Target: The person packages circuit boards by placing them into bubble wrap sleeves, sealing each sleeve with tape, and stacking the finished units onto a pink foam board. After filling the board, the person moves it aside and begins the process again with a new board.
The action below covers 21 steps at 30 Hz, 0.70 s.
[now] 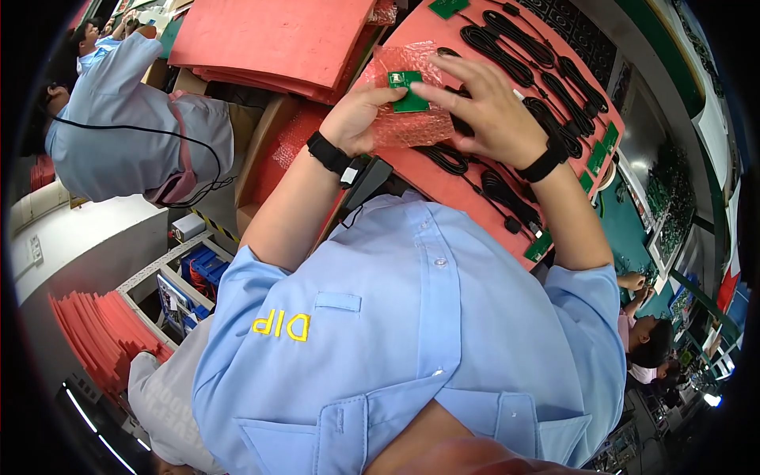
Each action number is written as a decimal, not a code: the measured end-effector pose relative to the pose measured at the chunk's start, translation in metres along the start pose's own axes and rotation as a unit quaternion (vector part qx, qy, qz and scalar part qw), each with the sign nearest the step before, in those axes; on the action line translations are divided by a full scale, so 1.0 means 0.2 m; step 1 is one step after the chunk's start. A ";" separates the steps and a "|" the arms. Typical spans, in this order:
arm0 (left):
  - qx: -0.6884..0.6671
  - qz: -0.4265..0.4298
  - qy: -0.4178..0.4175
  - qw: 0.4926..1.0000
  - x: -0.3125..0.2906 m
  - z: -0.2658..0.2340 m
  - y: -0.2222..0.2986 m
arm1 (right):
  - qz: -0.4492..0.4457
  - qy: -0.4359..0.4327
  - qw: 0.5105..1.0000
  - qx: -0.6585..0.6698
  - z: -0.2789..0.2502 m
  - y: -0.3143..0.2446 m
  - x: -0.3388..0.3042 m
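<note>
In my left hand [358,117] is a red-tinted bubble wrap bag [423,133], with a small green circuit board [411,100] lying on or in it; I cannot tell which. The thumb presses on the board's left part, while the other fingers are mostly hidden under the wrap. My right hand [495,111] reaches over from the right with its fingers stretched out. One fingertip touches the board's right edge, and another is at the wrap's upper right side. Beneath both hands lies a pink foam sheet [423,176] on the table.
Several coiled black cables [507,59] with green boards [599,150] cover the foam sheet. Stacked pink sheets [269,39] stand at the far left, beside an open cardboard box [261,150]. A co-worker [142,127] is at left; another person [645,336] is at right.
</note>
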<state>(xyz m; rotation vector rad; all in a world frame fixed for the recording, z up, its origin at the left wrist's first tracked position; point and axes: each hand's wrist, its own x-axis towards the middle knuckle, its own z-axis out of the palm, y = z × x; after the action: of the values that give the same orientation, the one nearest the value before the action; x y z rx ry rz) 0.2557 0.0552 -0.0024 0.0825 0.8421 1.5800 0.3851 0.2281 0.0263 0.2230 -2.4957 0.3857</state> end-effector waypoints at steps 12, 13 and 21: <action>0.114 0.196 0.016 0.974 -0.07 0.21 -0.08 | 0.368 -0.034 0.841 0.396 0.14 0.05 0.02; 0.130 0.182 0.034 0.974 -0.07 0.22 -0.08 | 0.372 0.020 0.837 0.401 0.17 0.06 0.02; 0.125 0.127 0.081 0.981 -0.07 0.22 -0.08 | 0.130 -0.063 0.863 0.483 0.16 0.20 -0.01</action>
<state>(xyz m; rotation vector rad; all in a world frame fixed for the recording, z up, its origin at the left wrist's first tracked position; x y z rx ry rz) 0.2949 0.0618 0.0258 0.2525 1.1945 1.7281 0.3590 0.2562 -0.0093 0.2992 -2.2280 1.7724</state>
